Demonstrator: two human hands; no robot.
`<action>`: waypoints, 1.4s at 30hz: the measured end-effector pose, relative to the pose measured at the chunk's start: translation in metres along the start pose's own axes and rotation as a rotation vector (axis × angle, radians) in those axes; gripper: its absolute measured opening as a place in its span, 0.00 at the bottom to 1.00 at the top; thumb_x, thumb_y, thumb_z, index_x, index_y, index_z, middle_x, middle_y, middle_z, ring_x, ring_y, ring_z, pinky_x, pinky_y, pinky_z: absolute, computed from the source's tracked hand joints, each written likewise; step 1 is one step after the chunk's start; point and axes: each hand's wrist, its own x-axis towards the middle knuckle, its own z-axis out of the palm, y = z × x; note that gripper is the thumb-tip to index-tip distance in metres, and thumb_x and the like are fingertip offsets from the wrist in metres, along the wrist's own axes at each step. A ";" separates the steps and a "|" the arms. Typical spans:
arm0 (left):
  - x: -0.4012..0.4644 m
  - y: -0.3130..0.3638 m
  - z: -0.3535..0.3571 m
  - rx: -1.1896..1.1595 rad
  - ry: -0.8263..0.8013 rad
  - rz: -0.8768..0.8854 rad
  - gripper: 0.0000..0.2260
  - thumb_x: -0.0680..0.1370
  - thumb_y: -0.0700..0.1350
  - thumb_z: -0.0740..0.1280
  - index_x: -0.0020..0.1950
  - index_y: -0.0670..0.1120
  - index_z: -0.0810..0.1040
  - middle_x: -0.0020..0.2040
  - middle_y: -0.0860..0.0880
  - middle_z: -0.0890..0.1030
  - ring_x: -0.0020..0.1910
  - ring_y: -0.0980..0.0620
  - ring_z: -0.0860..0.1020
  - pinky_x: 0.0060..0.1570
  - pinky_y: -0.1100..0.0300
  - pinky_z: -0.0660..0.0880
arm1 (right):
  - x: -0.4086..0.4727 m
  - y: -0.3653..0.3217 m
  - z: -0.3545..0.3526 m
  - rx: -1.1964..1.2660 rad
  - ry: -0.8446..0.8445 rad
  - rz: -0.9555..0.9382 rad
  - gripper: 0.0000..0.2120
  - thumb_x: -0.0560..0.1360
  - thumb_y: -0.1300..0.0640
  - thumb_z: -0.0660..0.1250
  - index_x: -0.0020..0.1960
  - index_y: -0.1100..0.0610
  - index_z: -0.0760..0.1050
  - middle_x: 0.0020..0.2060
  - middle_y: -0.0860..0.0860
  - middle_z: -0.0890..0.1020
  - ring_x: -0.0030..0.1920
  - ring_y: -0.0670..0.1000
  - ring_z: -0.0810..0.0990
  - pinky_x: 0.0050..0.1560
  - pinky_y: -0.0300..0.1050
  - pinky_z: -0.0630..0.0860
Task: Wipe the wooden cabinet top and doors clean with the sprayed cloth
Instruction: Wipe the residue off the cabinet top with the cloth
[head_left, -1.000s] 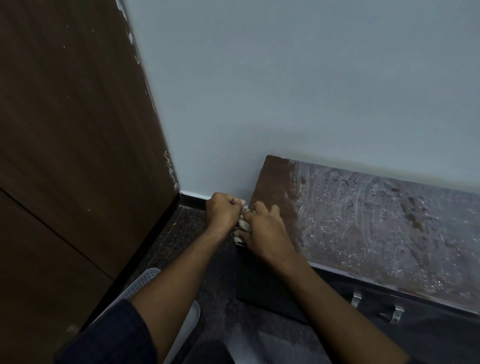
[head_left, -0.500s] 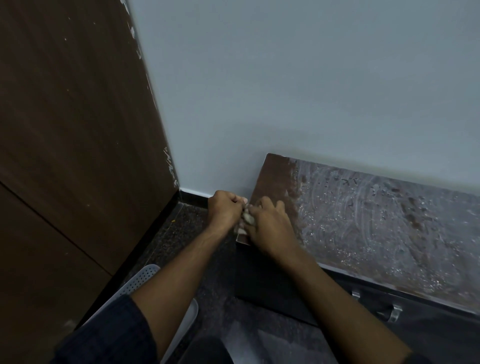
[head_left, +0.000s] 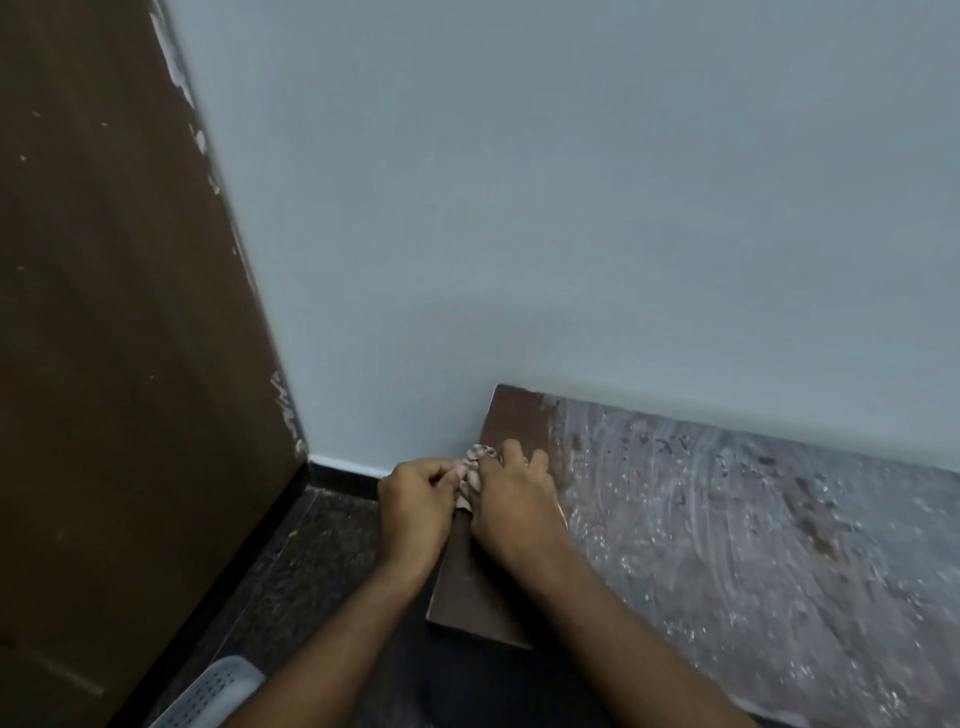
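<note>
A low wooden cabinet top (head_left: 727, 545) runs along the foot of a plain pale blue-grey wall (head_left: 545, 208), its long surface stretching from the centre of the view out to the right. Most of that surface is filmed with a whitish, foamy smear laid in curved streaks and dotted with small flecks, while a narrow strip at its left end shows bare, smooth dark brown wood. On the left stands a tall dark brown wooden panel (head_left: 114, 338) whose edge against the wall is chipped and flecked with white. The floor (head_left: 291, 566) below is dark speckled stone, with a black skirting and a thin white line where it meets the wall. A white perforated plastic basket (head_left: 208, 696) peeks in at the near left edge. Both hands meet at the left end of the cabinet top, over the bare strip. The left hand (head_left: 415, 512) is curled into a loose fist and the right hand (head_left: 511, 499) is bent with its fingers folded down; between them they pinch a small bunched cloth (head_left: 472, 470), pale and crumpled with a faint pattern, held right at the cabinet's left edge.
</note>
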 end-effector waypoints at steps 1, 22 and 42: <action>0.006 0.001 0.003 0.005 -0.009 0.014 0.05 0.76 0.40 0.73 0.41 0.45 0.87 0.31 0.60 0.82 0.32 0.62 0.79 0.34 0.67 0.74 | 0.011 0.003 0.001 -0.005 -0.009 0.012 0.15 0.81 0.51 0.58 0.65 0.54 0.74 0.61 0.54 0.71 0.57 0.58 0.67 0.56 0.52 0.70; 0.117 0.031 0.083 0.210 -0.279 0.325 0.12 0.75 0.48 0.63 0.49 0.47 0.85 0.46 0.52 0.81 0.45 0.58 0.77 0.50 0.62 0.75 | 0.125 0.083 0.016 -0.239 -0.020 0.038 0.25 0.75 0.53 0.44 0.60 0.57 0.75 0.57 0.55 0.76 0.54 0.61 0.71 0.52 0.54 0.67; 0.087 0.039 0.058 0.093 -0.226 0.205 0.07 0.77 0.40 0.71 0.54 0.46 0.86 0.51 0.52 0.86 0.42 0.67 0.78 0.43 0.84 0.67 | 0.095 0.070 -0.014 -0.219 -0.087 0.130 0.20 0.79 0.54 0.54 0.66 0.60 0.71 0.63 0.57 0.70 0.59 0.62 0.68 0.59 0.55 0.68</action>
